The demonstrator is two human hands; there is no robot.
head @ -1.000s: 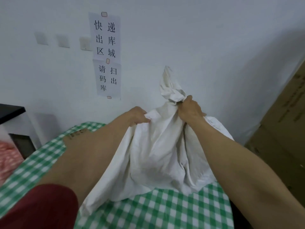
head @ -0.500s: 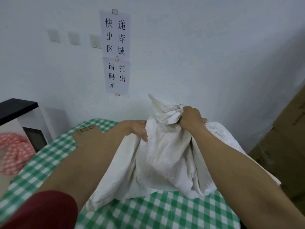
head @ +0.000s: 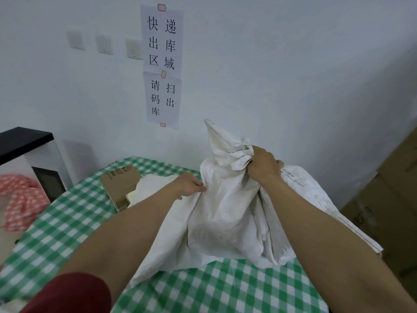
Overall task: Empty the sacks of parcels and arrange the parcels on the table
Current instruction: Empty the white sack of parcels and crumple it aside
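A white woven sack [head: 225, 213] stands bunched on the table with the green checked cloth [head: 67, 222]. My right hand [head: 262, 164] grips the gathered neck of the sack near its top. My left hand [head: 189, 184] pinches a fold of the sack on its left side. A brown cardboard parcel [head: 119, 184] lies on the table behind my left forearm, with a pale parcel edge [head: 132, 197] showing beside it, partly under the sack cloth. What is inside the sack is hidden.
A white wall with paper signs [head: 162, 64] rises right behind the table. A black-topped white cabinet [head: 29, 154] and a red checked cloth [head: 20, 199] are at the left. Stacked cardboard boxes [head: 388, 199] stand at the right.
The sack's top has come down lower and my left hand has dropped with its fold. The brown parcel now shows more fully at the left of the sack.
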